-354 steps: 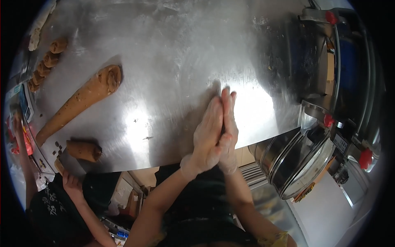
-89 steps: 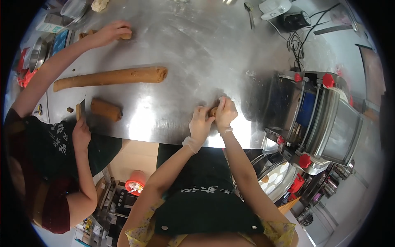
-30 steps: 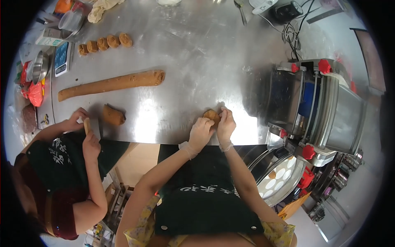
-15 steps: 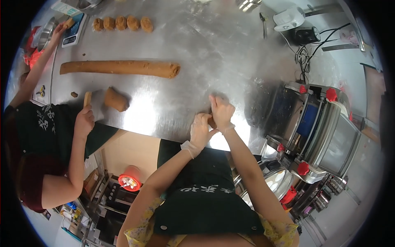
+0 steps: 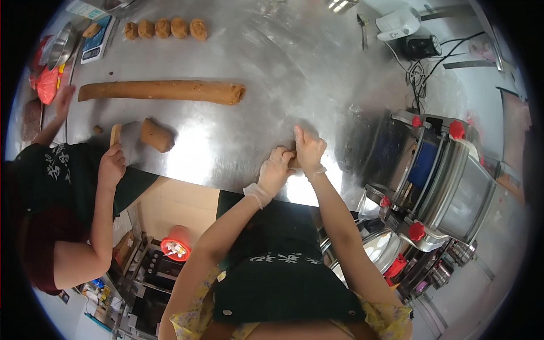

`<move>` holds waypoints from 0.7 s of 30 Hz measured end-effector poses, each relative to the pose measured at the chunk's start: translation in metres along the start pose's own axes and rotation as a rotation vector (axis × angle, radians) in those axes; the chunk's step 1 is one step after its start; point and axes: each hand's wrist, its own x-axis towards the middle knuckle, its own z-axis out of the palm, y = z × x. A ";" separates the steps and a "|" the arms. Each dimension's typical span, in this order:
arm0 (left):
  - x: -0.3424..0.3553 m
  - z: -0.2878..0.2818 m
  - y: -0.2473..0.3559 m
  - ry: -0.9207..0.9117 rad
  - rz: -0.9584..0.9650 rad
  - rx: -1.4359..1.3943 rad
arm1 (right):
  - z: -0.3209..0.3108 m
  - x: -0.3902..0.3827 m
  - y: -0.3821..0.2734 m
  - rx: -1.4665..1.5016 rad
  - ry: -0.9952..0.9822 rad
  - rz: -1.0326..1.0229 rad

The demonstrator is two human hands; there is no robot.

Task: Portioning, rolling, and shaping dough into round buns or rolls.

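Observation:
Both my hands, in clear thin gloves, are together at the near edge of the metal table. My left hand (image 5: 275, 171) curls around a small piece of brown dough (image 5: 293, 162), mostly hidden between the hands. Against it presses my right hand (image 5: 310, 152), fingers folded and thumb raised. A long brown dough log (image 5: 164, 92) lies farther off to the left, with a thick dough chunk (image 5: 157, 136) nearer the edge. Several short dough pieces (image 5: 162, 28) stand in a row at the far left.
At left, a co-worker's hand (image 5: 112, 164) grips a wooden-handled scraper (image 5: 116, 135). A dough piece (image 5: 91, 30) rests on a scale (image 5: 93, 54). A metal machine with red knobs (image 5: 436, 175) stands right. A spoon (image 5: 363, 31), white appliance (image 5: 398, 24) and cables (image 5: 418, 79) are far right.
The co-worker's far hand has let go of the dough piece on the scale and drawn back toward the near left. My hands have shifted slightly around the dough, staying together.

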 end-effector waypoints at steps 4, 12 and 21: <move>0.012 0.002 -0.022 -0.161 0.087 -0.134 | -0.016 -0.013 -0.020 0.132 0.079 0.070; 0.012 0.007 0.010 -0.086 -0.219 -0.229 | -0.006 -0.018 0.025 0.068 0.199 0.149; 0.005 0.017 0.028 -0.158 0.013 -0.064 | -0.014 -0.042 0.022 0.122 0.268 0.413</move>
